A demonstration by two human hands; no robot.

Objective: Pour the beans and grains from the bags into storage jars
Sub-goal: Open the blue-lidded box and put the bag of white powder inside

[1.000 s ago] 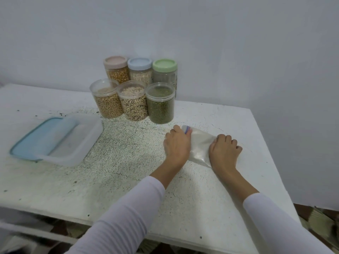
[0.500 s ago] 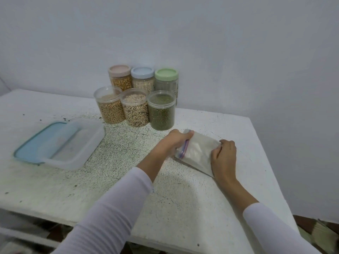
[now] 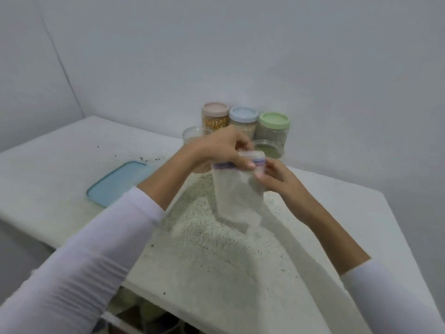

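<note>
Both hands hold a small zip bag (image 3: 237,196) up in the air above the middle of the white bench (image 3: 60,169), with its bottom hanging clear of the speckled surface and its mouth upward. The left hand (image 3: 221,150) pinches the top of the bag at the coloured zip strip, thumb in front and fingers curled over the rim, while the right hand (image 3: 277,175) pinches the other end of that strip from the right side. Holding it this way keeps the pale contents settled in the lower part, and two hands meeting at the seal suggests the person is about to pull the zip apart; whether the seal is already open I cannot tell, since the fingers cover much of it. Against the back edge of the bench, near the wall, stand the jars. Three in the rear row wear lids: a pink-lidded jar (image 3: 215,116) with yellow kernels, a blue-lidded jar (image 3: 243,120) with pale grains, and a green-lidded jar (image 3: 273,125). In front of them, partly hidden by the hands, are open jars, among them one with green beans (image 3: 268,149) and another (image 3: 192,133) at the left of the row; their being open suggests they are ready to receive a pour. A blue lid (image 3: 115,183) lies flat toward the left side of the bench, well apart from the bag.
</note>
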